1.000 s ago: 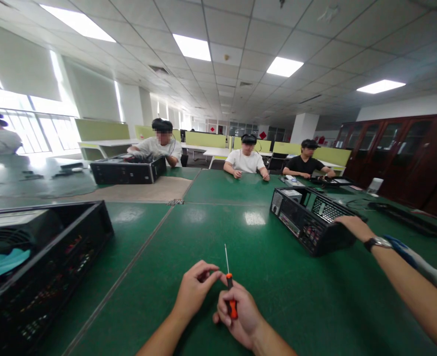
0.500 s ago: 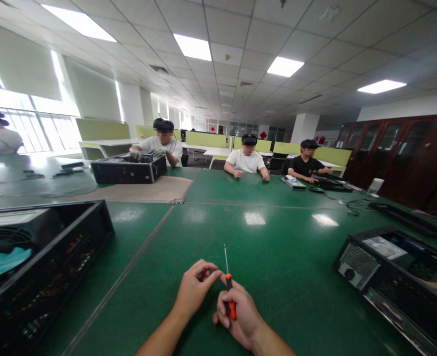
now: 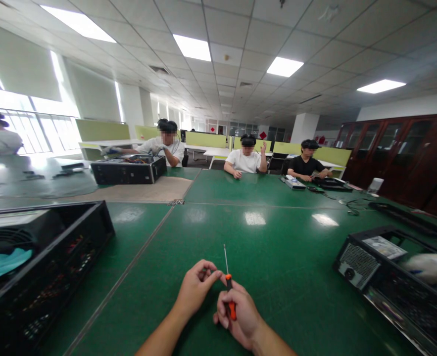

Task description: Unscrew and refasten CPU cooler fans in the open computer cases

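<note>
The screwdriver is orange and black, the table green, the fan turquoise.

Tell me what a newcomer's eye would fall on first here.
Probably the orange-and-black screwdriver in the right hand, at lower centre. Next, the turquoise fan in the computer case at the left edge; then a co-worker's gloved hand at another case on the right.

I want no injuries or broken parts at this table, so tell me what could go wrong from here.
The screwdriver in the right hand has its bare shaft close to the left hand; a slip might scrape it. A co-worker's gloved hand, at the open right-side case, could snag on an edge. In the open left-side case, a fan sits exposed and might be damaged if knocked.
</note>
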Available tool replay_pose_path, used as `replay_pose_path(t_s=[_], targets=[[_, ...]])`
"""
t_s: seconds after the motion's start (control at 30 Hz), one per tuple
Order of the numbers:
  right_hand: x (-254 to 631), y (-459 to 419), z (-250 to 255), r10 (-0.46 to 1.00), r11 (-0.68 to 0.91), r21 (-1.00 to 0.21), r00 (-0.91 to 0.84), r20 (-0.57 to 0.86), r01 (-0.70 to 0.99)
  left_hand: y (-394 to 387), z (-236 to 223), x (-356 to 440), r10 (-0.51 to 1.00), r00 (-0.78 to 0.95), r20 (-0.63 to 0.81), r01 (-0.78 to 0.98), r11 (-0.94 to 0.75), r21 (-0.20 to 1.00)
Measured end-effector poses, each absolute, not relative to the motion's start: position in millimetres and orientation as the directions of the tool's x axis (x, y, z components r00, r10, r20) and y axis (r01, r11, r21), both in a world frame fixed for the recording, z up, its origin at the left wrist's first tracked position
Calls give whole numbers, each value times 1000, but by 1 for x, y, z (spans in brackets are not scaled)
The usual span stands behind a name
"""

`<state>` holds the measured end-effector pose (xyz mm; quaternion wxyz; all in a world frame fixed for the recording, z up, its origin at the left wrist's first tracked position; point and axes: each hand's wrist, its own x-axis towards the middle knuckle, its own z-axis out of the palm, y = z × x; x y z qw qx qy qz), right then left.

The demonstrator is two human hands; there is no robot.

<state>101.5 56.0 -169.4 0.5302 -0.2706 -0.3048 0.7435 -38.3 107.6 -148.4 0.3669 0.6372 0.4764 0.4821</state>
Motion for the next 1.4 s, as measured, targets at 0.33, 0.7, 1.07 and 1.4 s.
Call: replay_pose_path(t_s=[0.33, 0.7, 1.07, 1.4], targets=[[101, 56, -167, 953, -255, -738, -290, -83, -625, 109, -151, -39, 961, 78, 264, 261, -275, 925], [101, 53, -164, 957, -246, -747, -279, -84, -618, 111, -152, -39, 961, 101, 256, 253, -273, 928], [102, 55, -165, 955, -241, -750, -287, -70, -617, 109, -154, -39, 964, 100, 246, 258, -264, 930], [104, 54, -159, 958, -233, -761, -275, -75, -605, 108, -150, -38, 963, 94, 251, 225, -266, 937]])
